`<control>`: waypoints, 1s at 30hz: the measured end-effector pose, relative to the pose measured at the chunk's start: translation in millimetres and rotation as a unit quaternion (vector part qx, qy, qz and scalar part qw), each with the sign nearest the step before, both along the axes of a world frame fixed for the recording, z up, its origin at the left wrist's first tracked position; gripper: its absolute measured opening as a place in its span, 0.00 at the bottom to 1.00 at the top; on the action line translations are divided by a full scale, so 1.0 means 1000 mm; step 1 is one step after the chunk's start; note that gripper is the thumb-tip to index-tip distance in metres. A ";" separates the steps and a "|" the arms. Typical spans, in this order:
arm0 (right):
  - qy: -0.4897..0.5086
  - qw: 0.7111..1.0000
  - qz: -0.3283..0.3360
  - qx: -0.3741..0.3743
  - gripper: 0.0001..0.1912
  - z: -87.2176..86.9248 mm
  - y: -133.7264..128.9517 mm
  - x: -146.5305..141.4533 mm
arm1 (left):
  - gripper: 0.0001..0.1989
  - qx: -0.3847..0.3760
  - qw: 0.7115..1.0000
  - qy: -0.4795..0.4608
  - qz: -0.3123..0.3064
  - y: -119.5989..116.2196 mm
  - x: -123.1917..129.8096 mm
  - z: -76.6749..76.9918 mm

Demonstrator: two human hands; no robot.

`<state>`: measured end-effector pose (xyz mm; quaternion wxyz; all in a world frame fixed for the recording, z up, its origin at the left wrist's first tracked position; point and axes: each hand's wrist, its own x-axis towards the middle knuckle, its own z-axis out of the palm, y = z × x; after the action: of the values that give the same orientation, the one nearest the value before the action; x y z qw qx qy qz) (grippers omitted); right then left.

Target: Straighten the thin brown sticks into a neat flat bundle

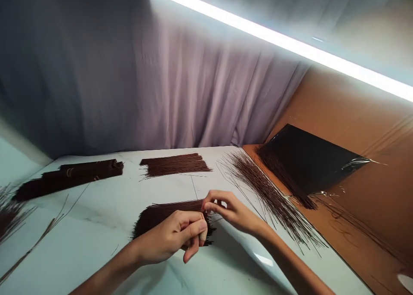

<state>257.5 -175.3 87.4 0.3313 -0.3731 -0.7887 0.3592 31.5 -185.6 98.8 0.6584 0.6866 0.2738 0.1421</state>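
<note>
My left hand (176, 234) is closed, thumb pressed against the bent fingers, in front of a dense bundle of thin dark brown sticks (154, 217). A small pale tan piece (203, 237) shows at its fingertips; what it is, I cannot tell. Just right of it, my right hand (234, 211) pinches thumb and forefinger together close to the left fingertips. Whatever lies in that pinch is too small to make out. Part of the bundle is hidden behind my left hand.
Another flat bundle of brown sticks (176, 164) lies farther back on the white table (97, 226). Tied dark bundles (80, 175) lie at left, loose sticks (264, 187) at right. A black sheet (309, 159) rests on the brown surface beyond. A curtain (200, 88) hangs behind.
</note>
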 end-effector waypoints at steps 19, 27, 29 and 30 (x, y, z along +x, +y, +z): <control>-0.012 0.999 -0.013 0.030 0.17 0.019 0.006 0.001 | 0.17 -0.054 0.997 -0.045 0.016 -0.012 0.001 0.011; 0.018 0.987 -0.107 0.116 0.11 -0.001 -0.052 -0.021 | 0.21 -0.015 0.988 -0.038 0.150 0.006 -0.004 0.011; 0.030 0.989 -0.133 0.059 0.14 -0.020 -0.057 -0.021 | 0.19 -0.062 0.988 -0.048 0.135 0.002 -0.006 0.018; 0.033 0.989 -0.142 0.038 0.15 -0.025 -0.057 -0.021 | 0.18 -0.077 0.988 -0.052 0.120 -0.001 -0.007 0.022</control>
<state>236.9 -232.3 62.6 0.4187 -0.4563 -0.7294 0.2906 24.9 -186.9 120.6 0.7009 0.5876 0.3299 0.2339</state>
